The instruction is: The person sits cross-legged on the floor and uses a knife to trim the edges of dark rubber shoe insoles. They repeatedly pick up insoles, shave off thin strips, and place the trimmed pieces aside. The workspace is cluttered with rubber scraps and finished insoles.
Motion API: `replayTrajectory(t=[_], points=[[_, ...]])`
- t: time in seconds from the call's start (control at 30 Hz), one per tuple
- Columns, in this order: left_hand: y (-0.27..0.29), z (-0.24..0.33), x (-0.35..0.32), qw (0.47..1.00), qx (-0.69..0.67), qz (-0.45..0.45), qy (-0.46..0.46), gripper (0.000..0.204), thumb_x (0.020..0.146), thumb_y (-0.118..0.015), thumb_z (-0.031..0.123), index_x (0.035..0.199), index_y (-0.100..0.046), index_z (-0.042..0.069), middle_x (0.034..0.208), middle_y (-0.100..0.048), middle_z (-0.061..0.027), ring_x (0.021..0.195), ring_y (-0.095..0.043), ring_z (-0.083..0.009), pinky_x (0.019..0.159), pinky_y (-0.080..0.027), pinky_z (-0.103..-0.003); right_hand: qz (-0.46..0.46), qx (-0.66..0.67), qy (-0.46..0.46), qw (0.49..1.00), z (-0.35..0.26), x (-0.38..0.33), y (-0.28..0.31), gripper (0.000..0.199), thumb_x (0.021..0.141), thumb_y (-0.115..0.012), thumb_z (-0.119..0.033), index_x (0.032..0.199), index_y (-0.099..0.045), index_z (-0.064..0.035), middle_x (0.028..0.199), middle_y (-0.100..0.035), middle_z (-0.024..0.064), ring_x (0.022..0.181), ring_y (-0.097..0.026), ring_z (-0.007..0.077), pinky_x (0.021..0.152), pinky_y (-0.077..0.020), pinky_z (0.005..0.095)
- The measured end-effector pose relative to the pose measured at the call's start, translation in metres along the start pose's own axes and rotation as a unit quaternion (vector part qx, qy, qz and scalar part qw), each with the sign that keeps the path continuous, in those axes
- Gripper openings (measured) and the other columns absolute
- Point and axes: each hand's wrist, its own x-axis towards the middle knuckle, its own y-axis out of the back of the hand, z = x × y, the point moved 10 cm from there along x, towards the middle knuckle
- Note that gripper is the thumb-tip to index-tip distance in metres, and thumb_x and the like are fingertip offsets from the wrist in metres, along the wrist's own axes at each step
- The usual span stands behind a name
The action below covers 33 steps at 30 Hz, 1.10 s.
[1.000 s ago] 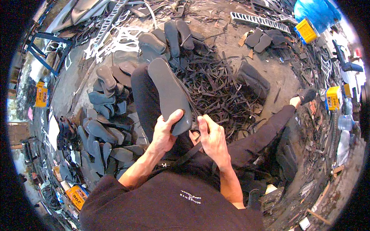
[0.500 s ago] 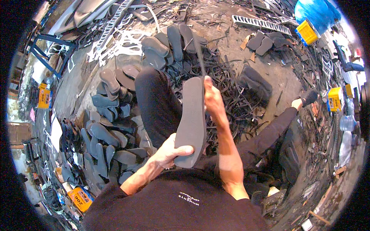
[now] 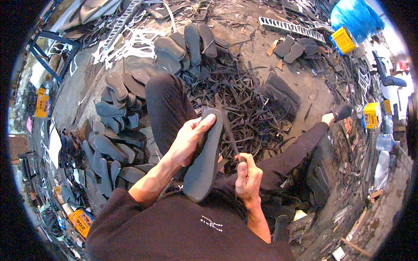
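Near scraps [image 3: 257,115], left hand [image 3: 187,141] newly clasps the sole's [image 3: 204,158] far end; right hand [image 3: 249,179] clenches something thin [image 3: 229,132].

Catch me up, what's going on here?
The person's left hand holds a grey sole-shaped piece, thumb pressed on its upper end. The right hand grips a thin, dark, blurred length beside it, too smeared to identify. A heap of dark strips lies between the legs, and more sole-shaped pieces are piled to the left.

At upper right, a yellow box [image 3: 343,41] sits beside what may be a blue drum [image 3: 358,18].
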Motion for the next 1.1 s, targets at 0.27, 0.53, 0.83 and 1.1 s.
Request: replayTrajectory(t=[0.27, 0.53, 0.83, 1.1], points=[[-0.031, -0.001, -0.018, 0.991, 0.083, -0.106, -0.013, 0.033, 0.104, -0.076, 0.038, 0.117, -0.075, 0.008, 0.095, -0.076, 0.0009, 0.076, -0.069, -0.0069, 0.069, -0.058, -0.026, -0.002, -0.038, 0.018, 0.999, -0.009, -0.006, 0.040, 0.052, 0.107, -0.057, -0.058, 0.109, -0.066, -0.0063, 0.081, -0.067, 0.0171, 0.072, -0.071, 0.0361, 0.066, -0.0545, 0.0440], [-0.071, 0.012, -0.042, 0.969, 0.178, -0.173, -0.005, 0.027, 0.100, -0.082, 0.029, 0.112, -0.079, 0.005, 0.093, -0.077, 0.0025, 0.082, -0.066, -0.0043, 0.074, -0.055, -0.026, -0.271, -0.094, -0.059, 0.956, -0.095, 0.040, 0.081, 0.046, 0.110, -0.057, -0.048, 0.108, -0.072, -0.0047, 0.085, -0.070, 0.0270, 0.083, -0.071, 0.0481, 0.073, -0.0543, 0.0499], [-0.104, -0.023, -0.029, 0.951, 0.209, -0.217, 0.074, 0.028, 0.100, -0.081, 0.031, 0.112, -0.081, 0.006, 0.092, -0.076, 0.0029, 0.080, -0.065, -0.0053, 0.071, -0.053, -0.027, -0.432, -0.086, -0.066, 0.895, -0.053, 0.068, 0.053, 0.060, 0.114, -0.046, -0.057, 0.123, -0.071, -0.0031, 0.085, -0.066, 0.0036, 0.073, -0.055, 0.0124, 0.066, -0.0484, 0.0332], [0.031, 0.059, 0.024, 0.935, -0.083, 0.194, -0.285, 0.020, 0.100, -0.079, 0.026, 0.103, -0.069, 0.009, 0.106, -0.075, -0.0063, 0.095, -0.073, -0.0166, 0.083, -0.060, -0.036, -0.100, 0.378, -0.185, 0.902, 0.010, 0.069, 0.094, 0.068, 0.110, -0.035, -0.072, 0.098, -0.057, -0.0084, 0.057, -0.043, -0.0034, 0.042, -0.035, 0.0064, 0.041, -0.0313, 0.0238]])
